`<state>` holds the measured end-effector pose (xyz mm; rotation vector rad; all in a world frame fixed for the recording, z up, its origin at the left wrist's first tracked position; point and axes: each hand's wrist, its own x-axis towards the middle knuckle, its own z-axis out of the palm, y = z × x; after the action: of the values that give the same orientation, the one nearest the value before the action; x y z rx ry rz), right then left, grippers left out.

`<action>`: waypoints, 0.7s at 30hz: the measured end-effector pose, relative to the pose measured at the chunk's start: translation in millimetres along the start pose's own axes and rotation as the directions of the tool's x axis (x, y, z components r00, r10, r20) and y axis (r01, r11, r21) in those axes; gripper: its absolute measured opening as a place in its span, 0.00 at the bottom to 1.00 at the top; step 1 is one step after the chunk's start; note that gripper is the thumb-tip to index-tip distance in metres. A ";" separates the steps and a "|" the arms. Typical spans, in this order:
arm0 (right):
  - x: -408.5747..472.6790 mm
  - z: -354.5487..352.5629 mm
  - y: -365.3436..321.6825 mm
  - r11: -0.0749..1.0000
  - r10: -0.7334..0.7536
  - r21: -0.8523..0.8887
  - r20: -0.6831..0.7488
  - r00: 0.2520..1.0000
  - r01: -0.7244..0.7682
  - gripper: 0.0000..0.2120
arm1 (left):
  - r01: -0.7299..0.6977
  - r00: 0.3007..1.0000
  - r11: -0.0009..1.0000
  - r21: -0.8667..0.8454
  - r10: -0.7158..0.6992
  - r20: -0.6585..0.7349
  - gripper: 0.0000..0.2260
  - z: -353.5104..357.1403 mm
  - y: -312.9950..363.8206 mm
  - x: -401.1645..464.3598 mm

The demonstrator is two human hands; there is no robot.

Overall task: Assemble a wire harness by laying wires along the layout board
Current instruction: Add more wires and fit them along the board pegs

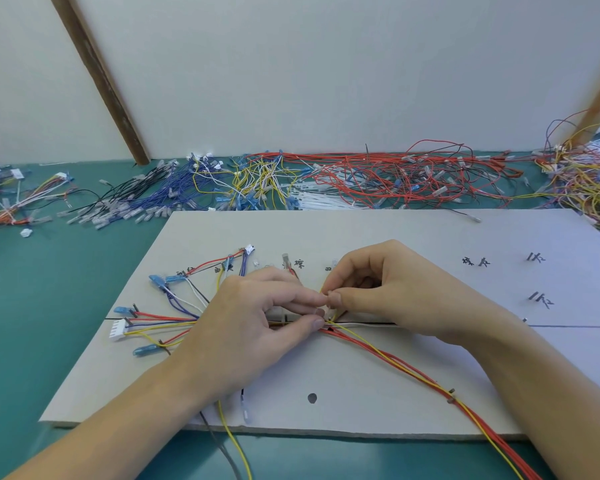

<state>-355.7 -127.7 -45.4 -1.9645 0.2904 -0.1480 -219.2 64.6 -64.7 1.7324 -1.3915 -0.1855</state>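
Wires point(368, 344) pinched between both hands

— Where could a hand pass?
— Across the layout board point(413, 237), bare at its far right, and the green desk point(49, 306) left of it.
— What blocks?
— Fanned wires point(167, 320) at the left pegs, red and yellow wires point(395, 362) running diagonally, loose wire piles point(361, 178) behind.

Left hand point(253, 327) hides the wire bundle's middle; red wires point(492, 434) cut off below.
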 end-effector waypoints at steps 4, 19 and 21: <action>-0.8 0.7 -0.6 1.000 0.002 0.006 0.022 1.000 -0.002 0.02 | -0.002 1.000 0.999 0.032 0.002 0.000 0.10 -1.4 1.9 1.1; -0.3 0.3 0.4 1.000 -0.008 0.005 0.023 1.000 0.008 0.02 | -0.045 0.999 0.998 0.038 0.044 0.014 0.10 -1.0 1.6 2.1; -0.2 0.5 0.4 1.000 -0.013 0.010 0.035 0.999 0.013 0.02 | -0.038 0.999 0.999 0.038 0.037 0.015 0.10 -0.8 1.2 2.0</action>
<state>-355.8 -127.4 -46.0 -1.9579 0.2534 -0.1231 -218.8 63.3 -62.6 1.7382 -1.4451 -0.1514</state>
